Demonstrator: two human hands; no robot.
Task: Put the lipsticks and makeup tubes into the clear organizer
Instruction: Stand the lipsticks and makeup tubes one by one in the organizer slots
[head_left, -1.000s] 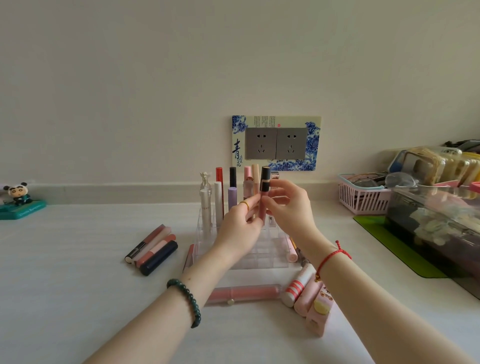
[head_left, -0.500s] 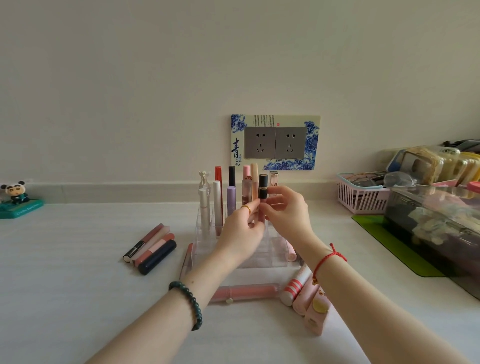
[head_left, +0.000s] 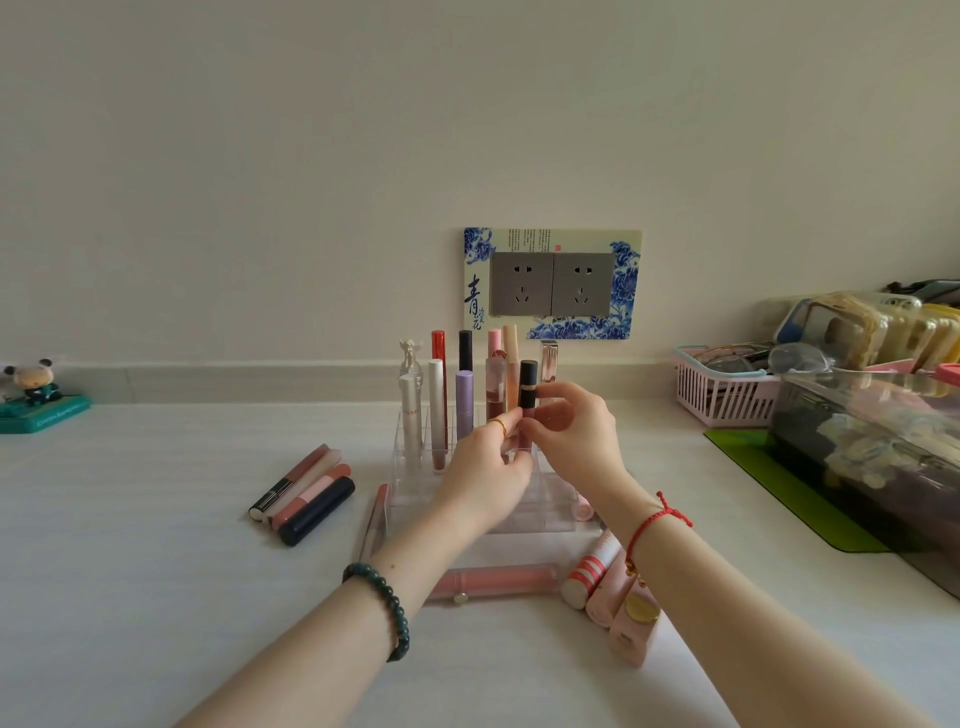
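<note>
Table (head_left: 156, 571): white surface, carries everything listed below.
Storage box (head_left: 872, 467): dark, see-through, at the right edge of the surface, sitting on a green mat (head_left: 753, 467).
Pink basket (head_left: 717, 400): far right corner, just behind the box.
Clear organizer (head_left: 400, 499): mid-surface, toward the far edge; a gridded block with about ten tubes upright in its back rows.
Left hand (head_left: 483, 478): over the organizer, fingertips pinching the lower body of the black-capped tube (head_left: 528, 384).
Right hand (head_left: 576, 441): just beside the left, thumb and fingers grasping the same tube just under its cap.
Four loose tubes (head_left: 306, 493): lying side by side left of the organizer, well apart from it.
Long pink tube (head_left: 493, 579): lying crosswise just in front of the organizer.
Striped tube (head_left: 592, 569): off the organizer's near right corner, touching other pink tubes.
Black-capped tube: upright over the organizer's back rows, right of centre; its lower end is hidden behind the fingers, so seating cannot be told.
</note>
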